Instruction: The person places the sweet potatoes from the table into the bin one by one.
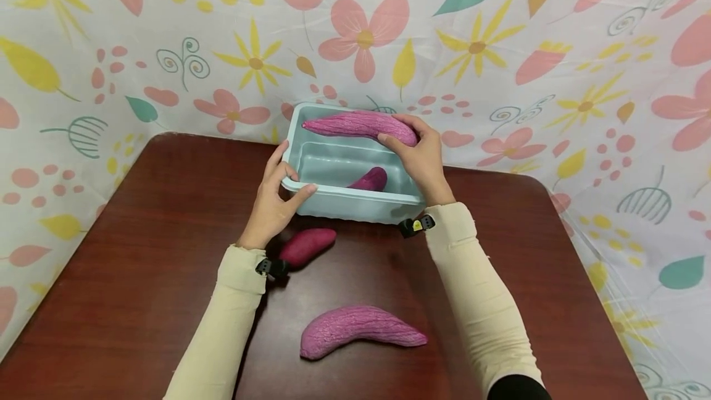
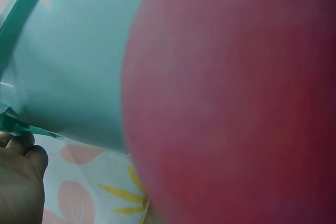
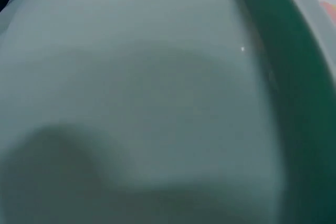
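Observation:
In the head view, my right hand (image 1: 422,156) grips the thick right end of a long, wrinkled pinkish-purple vegetable (image 1: 355,123), holding it level over the back of a light-blue plastic bin (image 1: 355,204). My left hand (image 1: 271,202) holds the bin's front left corner, thumb on the front rim and fingers at the left side. Inside the bin lies a dark purple vegetable (image 1: 373,179), partly hidden by the front wall. A smooth dark-red sweet potato (image 1: 311,245) lies beside my left wrist and fills much of the left wrist view. The right wrist view shows mostly the blurred bin wall (image 3: 173,87).
A second wrinkled purple vegetable (image 1: 355,329) lies on the brown wooden table (image 1: 139,276), nearer to me and between my forearms. Behind the bin hangs a white cloth (image 1: 355,36) printed with flowers and leaves, which also runs along both sides of the table.

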A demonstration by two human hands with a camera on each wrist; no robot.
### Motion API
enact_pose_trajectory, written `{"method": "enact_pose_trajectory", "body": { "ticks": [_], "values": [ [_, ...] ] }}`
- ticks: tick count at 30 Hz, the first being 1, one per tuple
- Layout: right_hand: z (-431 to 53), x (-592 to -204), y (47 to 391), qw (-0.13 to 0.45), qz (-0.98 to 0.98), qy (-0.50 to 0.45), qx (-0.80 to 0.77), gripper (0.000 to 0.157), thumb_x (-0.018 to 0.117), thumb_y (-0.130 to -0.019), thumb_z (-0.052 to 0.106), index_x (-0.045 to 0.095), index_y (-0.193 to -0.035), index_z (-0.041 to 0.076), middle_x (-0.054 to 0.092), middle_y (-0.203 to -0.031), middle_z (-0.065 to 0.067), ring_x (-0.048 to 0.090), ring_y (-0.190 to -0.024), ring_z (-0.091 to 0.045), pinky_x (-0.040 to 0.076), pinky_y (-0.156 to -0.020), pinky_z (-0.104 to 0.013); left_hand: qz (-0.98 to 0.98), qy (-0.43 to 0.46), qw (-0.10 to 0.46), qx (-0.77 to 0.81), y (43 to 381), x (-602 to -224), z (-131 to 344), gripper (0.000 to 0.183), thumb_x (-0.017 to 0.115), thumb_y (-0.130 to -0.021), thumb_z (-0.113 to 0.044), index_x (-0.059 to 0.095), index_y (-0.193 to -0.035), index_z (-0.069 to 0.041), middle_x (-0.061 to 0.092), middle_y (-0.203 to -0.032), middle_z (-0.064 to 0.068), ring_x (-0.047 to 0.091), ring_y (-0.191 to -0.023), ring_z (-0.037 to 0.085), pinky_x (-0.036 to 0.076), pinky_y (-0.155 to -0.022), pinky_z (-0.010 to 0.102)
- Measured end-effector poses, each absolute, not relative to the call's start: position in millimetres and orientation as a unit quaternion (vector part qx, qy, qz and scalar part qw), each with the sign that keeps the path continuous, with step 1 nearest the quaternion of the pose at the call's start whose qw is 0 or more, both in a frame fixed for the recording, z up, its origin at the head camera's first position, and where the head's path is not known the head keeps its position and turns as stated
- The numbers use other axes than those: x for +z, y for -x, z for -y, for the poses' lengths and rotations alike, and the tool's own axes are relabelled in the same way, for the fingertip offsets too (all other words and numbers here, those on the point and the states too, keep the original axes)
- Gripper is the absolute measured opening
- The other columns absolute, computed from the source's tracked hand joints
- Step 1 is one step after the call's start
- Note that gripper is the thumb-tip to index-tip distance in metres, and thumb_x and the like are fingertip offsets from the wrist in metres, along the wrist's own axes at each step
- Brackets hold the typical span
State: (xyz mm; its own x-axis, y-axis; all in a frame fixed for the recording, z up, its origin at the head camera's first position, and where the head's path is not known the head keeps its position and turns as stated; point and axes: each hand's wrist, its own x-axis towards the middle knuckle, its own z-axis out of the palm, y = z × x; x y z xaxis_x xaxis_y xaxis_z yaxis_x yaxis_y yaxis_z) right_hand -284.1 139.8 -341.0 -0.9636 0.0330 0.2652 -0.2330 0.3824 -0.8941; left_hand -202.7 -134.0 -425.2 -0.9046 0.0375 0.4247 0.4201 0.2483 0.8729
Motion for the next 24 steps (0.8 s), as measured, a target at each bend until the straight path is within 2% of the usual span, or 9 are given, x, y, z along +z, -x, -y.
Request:
{"method": "enact_pose_trajectory", "body": {
  "ticks": [3,5,7,9,14,24],
  "values": [
    [-137.9,-341.0,284.3,0.130,0.828,-0.051,0.543,0.053,0.083,-0.084,0.028,0.065,-0.132,0.012,0.066,-0.136,-0.007,0.058,-0.123,-0.013,0.042,-0.108,-0.032,0.772,0.149,0.159,-0.597,203.1,-425.7,133.5,0.031,0.076,-0.091,-0.018,0.046,-0.090,-0.008,0.023,-0.168,-0.005,0.021,-0.156,0.019,0.029,-0.111,0.057],
    [-137.3,-340.3,284.3,0.137,0.830,-0.045,0.538,0.057,0.082,-0.085,0.029,0.062,-0.135,0.011,0.063,-0.141,-0.007,0.052,-0.134,-0.013,0.036,-0.116,-0.037,0.771,0.147,0.154,-0.600,199.9,-419.2,132.2,0.030,0.075,-0.091,-0.014,0.046,-0.090,-0.005,0.023,-0.168,0.002,0.021,-0.156,0.023,0.029,-0.112,0.057],
    [-137.4,-339.8,284.0,0.137,0.830,-0.043,0.540,0.060,0.081,-0.086,0.030,0.060,-0.138,0.010,0.059,-0.146,-0.007,0.047,-0.141,-0.014,0.031,-0.120,-0.041,0.770,0.146,0.151,-0.602,198.1,-415.1,131.5,0.030,0.074,-0.091,-0.010,0.045,-0.090,-0.002,0.023,-0.168,0.009,0.021,-0.156,0.027,0.028,-0.112,0.058],
    [-138.1,-340.0,283.3,0.131,0.829,-0.039,0.542,0.062,0.081,-0.085,0.031,0.059,-0.139,0.010,0.058,-0.147,-0.008,0.047,-0.141,-0.015,0.031,-0.120,-0.043,0.771,0.144,0.148,-0.602,198.2,-414.7,131.4,0.029,0.073,-0.091,-0.007,0.044,-0.090,0.000,0.022,-0.167,0.013,0.020,-0.156,0.030,0.028,-0.112,0.059],
    [-139.7,-339.5,278.5,0.116,0.835,-0.035,0.537,0.062,0.081,-0.085,0.031,0.058,-0.139,0.008,0.058,-0.146,-0.012,0.049,-0.139,-0.021,0.034,-0.118,-0.044,0.769,0.147,0.157,-0.601,205.0,-426.1,133.3,0.030,0.076,-0.089,-0.009,0.046,-0.091,-0.003,0.022,-0.168,0.004,0.020,-0.156,0.025,0.029,-0.112,0.058],
    [-142.8,-334.8,241.8,0.095,0.844,-0.091,0.519,0.062,0.080,-0.087,0.029,0.056,-0.142,0.013,0.058,-0.147,-0.006,0.049,-0.139,-0.022,0.035,-0.119,-0.040,0.770,0.148,0.160,-0.599,205.7,-426.9,134.8,0.032,0.076,-0.090,-0.021,0.047,-0.090,-0.009,0.024,-0.166,-0.009,0.023,-0.155,0.018,0.032,-0.112,0.056]
  ]
}}
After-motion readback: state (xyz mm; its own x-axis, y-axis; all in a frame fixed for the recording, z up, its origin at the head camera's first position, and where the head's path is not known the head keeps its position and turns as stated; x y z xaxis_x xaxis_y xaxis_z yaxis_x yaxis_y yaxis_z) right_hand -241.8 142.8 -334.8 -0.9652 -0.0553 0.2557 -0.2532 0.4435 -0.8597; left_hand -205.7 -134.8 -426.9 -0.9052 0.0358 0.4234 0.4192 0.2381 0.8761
